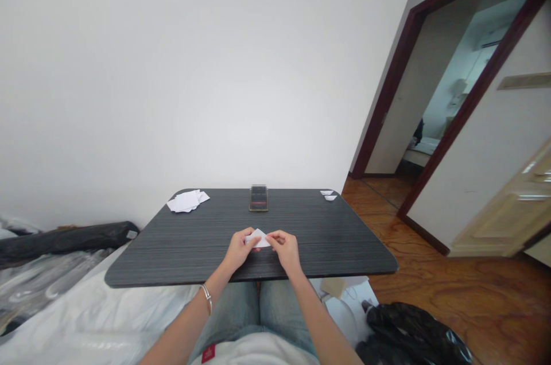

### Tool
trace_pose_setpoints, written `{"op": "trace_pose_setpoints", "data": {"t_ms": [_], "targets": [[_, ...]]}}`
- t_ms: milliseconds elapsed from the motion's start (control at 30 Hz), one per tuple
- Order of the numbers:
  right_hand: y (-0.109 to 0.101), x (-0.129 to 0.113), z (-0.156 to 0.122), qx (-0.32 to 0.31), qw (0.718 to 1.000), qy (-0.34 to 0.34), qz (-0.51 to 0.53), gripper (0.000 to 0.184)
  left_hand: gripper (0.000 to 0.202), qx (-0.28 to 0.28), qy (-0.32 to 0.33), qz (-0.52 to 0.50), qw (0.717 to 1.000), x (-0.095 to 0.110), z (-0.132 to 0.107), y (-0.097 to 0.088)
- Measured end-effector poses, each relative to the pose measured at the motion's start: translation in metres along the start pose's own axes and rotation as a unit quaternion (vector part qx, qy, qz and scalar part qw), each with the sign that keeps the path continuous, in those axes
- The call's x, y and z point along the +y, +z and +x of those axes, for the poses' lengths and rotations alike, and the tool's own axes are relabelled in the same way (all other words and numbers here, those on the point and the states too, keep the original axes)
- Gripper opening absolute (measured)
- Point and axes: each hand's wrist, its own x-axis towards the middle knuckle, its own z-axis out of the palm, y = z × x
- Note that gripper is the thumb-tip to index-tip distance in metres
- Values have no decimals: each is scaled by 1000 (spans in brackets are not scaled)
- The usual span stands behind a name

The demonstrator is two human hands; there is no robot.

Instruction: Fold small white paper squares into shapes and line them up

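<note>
A small piece of folded white paper [259,237] with a pointed top is held between my two hands above the near part of the dark table. My left hand [239,247] grips its left side, thumb on top and fingers beneath. At the right corner, the thumb and fingertips of my right hand [286,248] pinch the paper. Parts of its edges are hidden under my fingers. Beyond my hands, a phone [259,198] leans upright near the table's back edge.
A loose pile of white paper sheets [187,201] lies at the table's back left. Two small folded white paper pieces [330,198] sit at the back right. The dark table [172,256] stands against a white wall. A black plastic bag [408,333] is on the floor to the right.
</note>
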Motion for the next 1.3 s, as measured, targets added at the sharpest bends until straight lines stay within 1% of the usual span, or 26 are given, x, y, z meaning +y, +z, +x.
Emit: {"op": "trace_pose_setpoints", "data": {"t_ms": [267, 533, 633, 700, 900, 1000, 1100, 1200, 1300], "targets": [[0, 1, 1, -35, 999, 28, 27, 19, 23, -4, -1, 12, 1000, -5, 1, 0], [1, 3, -1, -56, 998, 1, -24, 22, 23, -1, -1, 18, 1000, 1, -1, 1], [1, 3, -2, -49, 997, -21, -54, 22, 24, -4, -6, 10, 1000, 2, -1, 1], [1, 2, -2, -45, 997, -30, -62, 22, 24, 4, -8, 7, 1000, 2, -1, 1], [1, 2, -2, -28, 999, -13, -21, 24, 23, 40, 21, -22, 999, -3, 1, -1], [0, 2, -2, -24, 1000, -3, 0, 24, 19, 71, 41, -40, 996, -4, 2, -1], [-1, 2, -2, -10, 1000, -4, 8, 25, 24, 102, 63, -47, 992, -4, 2, -1], [-1, 3, -2, -1, 1000, -4, 13, 27, 21, 100, 79, -22, 992, -2, 1, -1], [0, 2, -3, -1, 1000, -4, 10, 27, 19, 91, 63, -2, 994, -1, 1, -1]]}}
